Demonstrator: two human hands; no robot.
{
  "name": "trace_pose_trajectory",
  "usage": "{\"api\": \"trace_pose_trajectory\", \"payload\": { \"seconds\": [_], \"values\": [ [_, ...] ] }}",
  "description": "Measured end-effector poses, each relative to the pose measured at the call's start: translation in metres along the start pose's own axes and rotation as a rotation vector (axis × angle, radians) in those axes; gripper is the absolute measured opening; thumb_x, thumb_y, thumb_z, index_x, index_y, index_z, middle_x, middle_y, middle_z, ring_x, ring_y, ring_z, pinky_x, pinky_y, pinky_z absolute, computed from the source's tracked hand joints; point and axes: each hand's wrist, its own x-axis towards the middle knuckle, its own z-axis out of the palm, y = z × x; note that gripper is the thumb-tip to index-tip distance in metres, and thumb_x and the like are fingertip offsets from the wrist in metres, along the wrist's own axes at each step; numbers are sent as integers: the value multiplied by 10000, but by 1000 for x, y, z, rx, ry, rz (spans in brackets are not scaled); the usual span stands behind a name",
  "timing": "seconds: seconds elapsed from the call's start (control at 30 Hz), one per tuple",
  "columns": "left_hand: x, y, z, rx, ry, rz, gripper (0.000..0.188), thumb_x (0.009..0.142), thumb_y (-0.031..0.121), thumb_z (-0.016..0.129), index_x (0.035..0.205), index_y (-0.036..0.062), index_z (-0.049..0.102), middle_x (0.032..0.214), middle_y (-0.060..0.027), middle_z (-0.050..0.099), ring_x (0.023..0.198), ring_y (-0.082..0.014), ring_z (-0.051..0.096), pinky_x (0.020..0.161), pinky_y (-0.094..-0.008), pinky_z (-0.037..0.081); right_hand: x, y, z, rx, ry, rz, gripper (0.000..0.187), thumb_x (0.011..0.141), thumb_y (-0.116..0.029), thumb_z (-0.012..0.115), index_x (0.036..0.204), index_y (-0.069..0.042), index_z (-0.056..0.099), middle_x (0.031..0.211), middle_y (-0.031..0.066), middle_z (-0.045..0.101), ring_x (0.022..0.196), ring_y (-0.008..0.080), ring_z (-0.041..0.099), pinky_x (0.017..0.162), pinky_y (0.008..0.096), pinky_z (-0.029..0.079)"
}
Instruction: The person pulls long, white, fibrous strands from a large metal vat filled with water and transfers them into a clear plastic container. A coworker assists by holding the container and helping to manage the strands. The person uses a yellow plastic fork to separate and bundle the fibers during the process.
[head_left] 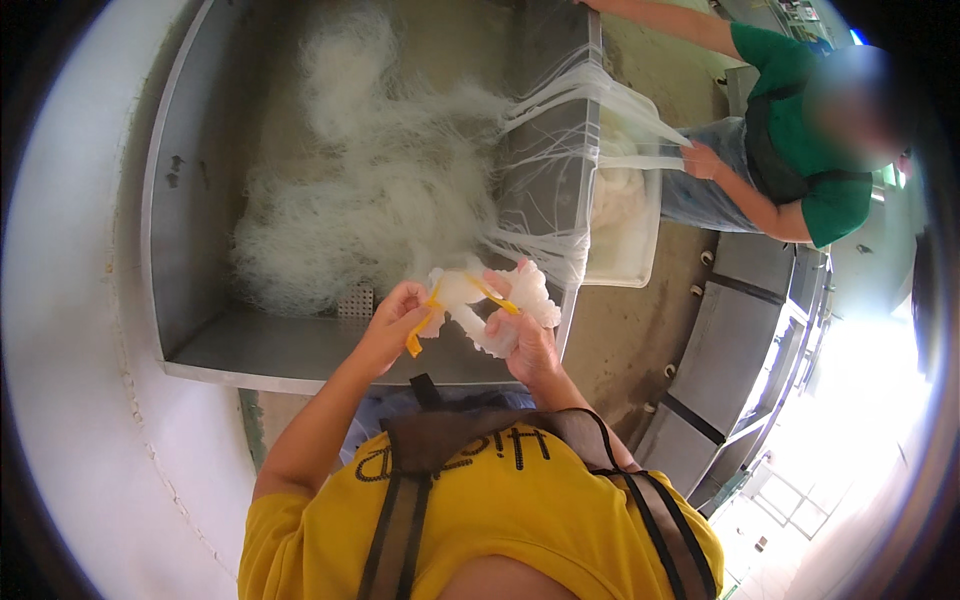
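Observation:
Over the near edge of a steel sink [240, 378], I hold up a bunched white bundle of slippery strands [540, 297], which looks like sausage casing. A yellow strip [416, 338] is pinched in my left hand [392, 325] at the bundle's left end. My right hand [530, 352] is closed around the bundle's right part. A second yellow strip [490, 295] lies across the white material by the right thumb and fingers. Part of the bundle hides the right fingertips. Beyond my hands, a loose mass of white strands [375, 190] floats in the sink's water.
More white strands [545, 248] drape over the sink's right rim. Behind it stands a white tub [625, 265] with pale material. At the right, a co-worker in a green shirt [790, 80] grips strands with one hand [703, 160]. Steel tables [715, 355] stand at lower right.

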Motion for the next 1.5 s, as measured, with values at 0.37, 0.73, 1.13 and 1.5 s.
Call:
{"api": "trace_pose_trajectory", "payload": {
  "seconds": [0.37,0.73,1.13,1.5],
  "values": [
    [-13,19,33,159,144,134,195,845,80,450,1013,73,352,724,-24,480,646,-74,460,567,-208,371,-5,0,23,-190,24,17,775,719,12,538,1323,-84,62,752,39,511,519,104,474,461,228,419],
    [-19,15,44,356,236,222,175,806,66,484,970,30,433,727,-74,557,663,-93,518,593,-234,425,-15,5,27,-379,-60,-247,727,749,19,576,1311,5,116,829,6,518,672,58,471,583,190,426],
    [-25,29,50,660,182,197,140,812,106,510,911,23,455,756,-35,553,702,-69,504,608,-216,403,-8,2,16,-749,-74,-393,244,754,-62,605,980,-33,520,845,19,548,719,79,494,661,233,425],
    [-24,39,51,794,67,159,137,791,101,522,902,26,491,758,-33,557,721,-77,513,642,-220,414,-7,-5,7,-247,-97,101,292,709,-58,612,986,-35,519,716,14,539,578,84,494,511,217,400]
  ]
}}
